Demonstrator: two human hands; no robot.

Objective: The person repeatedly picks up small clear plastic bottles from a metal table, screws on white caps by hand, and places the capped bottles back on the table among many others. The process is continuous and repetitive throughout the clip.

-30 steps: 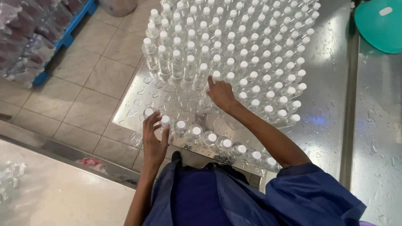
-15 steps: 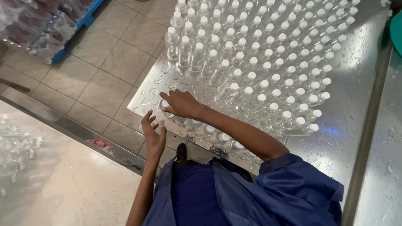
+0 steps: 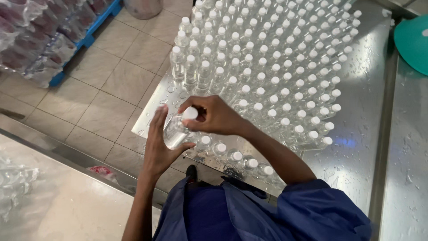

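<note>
A small clear plastic bottle (image 3: 176,129) with a white cap is lifted off the table, tilted. My left hand (image 3: 161,147) cups its body from the left and below. My right hand (image 3: 215,117) grips it near the neck, fingers around the cap. Behind them, several rows of identical capped clear bottles (image 3: 267,67) stand packed upright on a wet steel table (image 3: 356,147). A short row of the same bottles (image 3: 236,156) stands along the table's near edge, just under my right wrist.
Shrink-wrapped bottle packs (image 3: 35,40) sit on a blue pallet on the tiled floor at upper left. A teal round object (image 3: 412,42) lies at the table's far right. A steel counter (image 3: 49,196) with wrapped plastic is at lower left.
My right hand came back from the bottle block toward my left hand. Both hands now hold one bottle, raised and tilted off the table.
</note>
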